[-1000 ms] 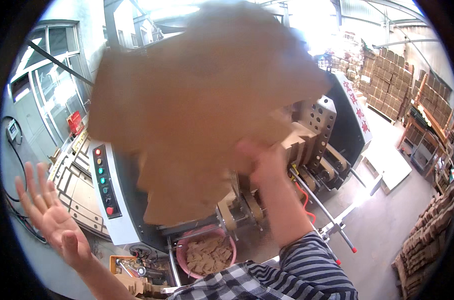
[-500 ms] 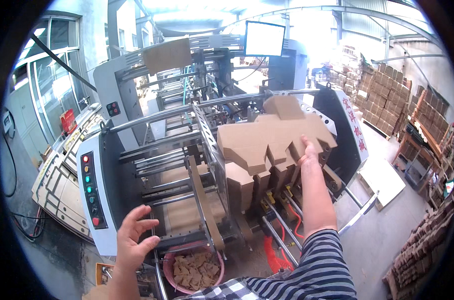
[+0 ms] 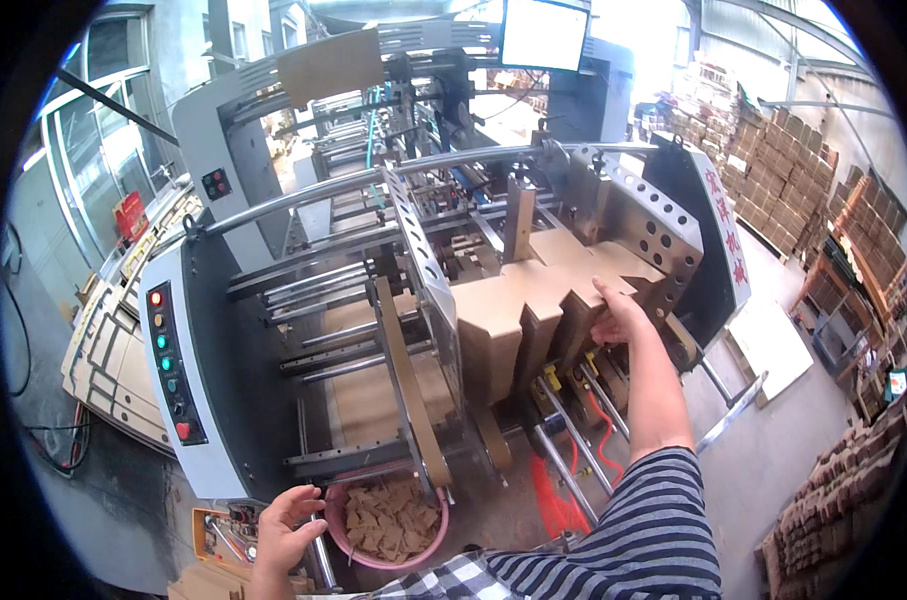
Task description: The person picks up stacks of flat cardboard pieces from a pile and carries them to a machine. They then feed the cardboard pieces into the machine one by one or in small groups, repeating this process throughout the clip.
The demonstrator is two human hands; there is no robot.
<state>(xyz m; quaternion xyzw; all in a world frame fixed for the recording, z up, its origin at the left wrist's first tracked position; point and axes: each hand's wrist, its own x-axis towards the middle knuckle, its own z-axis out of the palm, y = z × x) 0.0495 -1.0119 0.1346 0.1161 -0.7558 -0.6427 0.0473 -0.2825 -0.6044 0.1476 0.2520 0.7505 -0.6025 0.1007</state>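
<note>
My right hand is at the near right edge of a stack of brown die-cut cardboard blanks. Its thumb lies at the top edge, and the other fingers show against the notched front, apart from the thumb. The stack sits level between metal side plates of a machine. At lower left, my left hand is empty, fingers curved and apart, close to a steel bar. A pink tub of cardboard scraps stands to the right of that hand.
A control panel with lit buttons is on the machine's left side. Rails and a red hose run below the stack. Bundled cardboard is piled at far right, with more at near right.
The cardboard blanks under my right hand have dropped from a tilted, raised position onto the stack and lie flat. My left hand has lowered toward the tub. The view has shifted slightly.
</note>
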